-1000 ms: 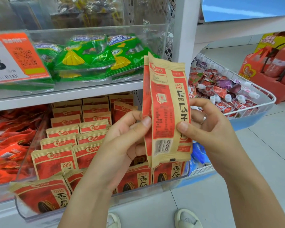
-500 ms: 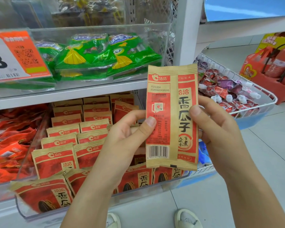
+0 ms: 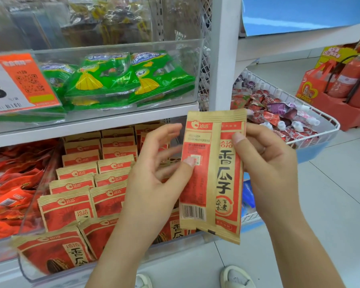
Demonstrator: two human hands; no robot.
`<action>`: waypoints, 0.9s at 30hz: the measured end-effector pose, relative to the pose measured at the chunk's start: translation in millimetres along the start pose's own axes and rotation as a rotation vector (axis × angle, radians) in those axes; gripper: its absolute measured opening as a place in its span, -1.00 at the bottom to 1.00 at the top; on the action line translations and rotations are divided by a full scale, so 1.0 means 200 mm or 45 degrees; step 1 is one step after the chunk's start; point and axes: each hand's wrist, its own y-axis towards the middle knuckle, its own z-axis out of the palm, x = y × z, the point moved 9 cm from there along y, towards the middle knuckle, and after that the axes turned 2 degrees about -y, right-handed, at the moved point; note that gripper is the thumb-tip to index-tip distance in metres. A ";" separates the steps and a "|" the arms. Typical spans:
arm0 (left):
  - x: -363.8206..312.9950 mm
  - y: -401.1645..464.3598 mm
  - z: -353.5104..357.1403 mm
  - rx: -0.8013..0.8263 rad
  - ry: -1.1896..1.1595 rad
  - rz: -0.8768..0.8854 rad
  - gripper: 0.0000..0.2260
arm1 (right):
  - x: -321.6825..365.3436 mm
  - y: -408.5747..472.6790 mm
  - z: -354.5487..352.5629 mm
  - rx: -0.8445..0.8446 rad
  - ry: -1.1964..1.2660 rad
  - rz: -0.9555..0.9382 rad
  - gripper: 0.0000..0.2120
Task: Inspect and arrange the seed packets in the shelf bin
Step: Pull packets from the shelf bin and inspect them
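Head: both hands on packet

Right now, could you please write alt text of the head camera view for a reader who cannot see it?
Two bare hands hold a tan-and-red seed packet upright, back side showing, in front of a store shelf: the right hand pinches its upper right edge and the left hand touches its left side with the thumb. Behind it, a clear shelf bin holds rows of matching packets.

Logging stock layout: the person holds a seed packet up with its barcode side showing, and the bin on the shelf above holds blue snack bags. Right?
Not quite. The head view shows green snack bags in the upper bin, not blue. The rest stands: the seed packet is held up, barcode side showing.
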 end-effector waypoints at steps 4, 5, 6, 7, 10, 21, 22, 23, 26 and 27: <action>-0.08 -0.02 -0.04 -0.168 0.354 0.197 -0.88 | 0.00 -0.03 0.07 0.050 -0.022 -0.034 -0.86; -0.09 -0.02 -0.05 -0.224 0.415 0.201 -0.86 | 0.00 -0.04 0.08 0.067 -0.051 -0.041 -0.86; -0.09 -0.03 -0.06 -0.276 0.459 0.208 -0.82 | 0.00 -0.05 0.10 0.087 -0.082 -0.053 -0.86; -0.11 -0.03 -0.07 -0.319 0.493 0.219 -0.77 | 0.01 -0.06 0.12 0.110 -0.099 -0.066 -0.86; -0.12 -0.04 -0.09 -0.404 0.567 0.251 -0.69 | 0.02 -0.07 0.15 0.188 -0.084 -0.102 -0.88; -0.17 -0.07 -0.06 -0.406 0.856 0.438 -0.80 | 0.02 -0.08 0.20 0.318 -0.013 -0.095 -0.86; -0.18 -0.07 -0.05 -0.395 0.883 0.450 -0.81 | 0.02 -0.09 0.20 0.316 -0.016 -0.096 -0.86; -0.18 -0.07 -0.04 -0.379 0.897 0.456 -0.83 | 0.02 -0.09 0.20 0.313 -0.019 -0.099 -0.86; -0.17 -0.07 -0.04 -0.318 0.835 0.441 -0.87 | 0.02 -0.08 0.20 0.305 -0.027 -0.088 -0.87; -0.15 -0.06 -0.04 -0.296 0.783 0.409 -0.87 | 0.01 -0.08 0.19 0.298 -0.032 -0.078 -0.86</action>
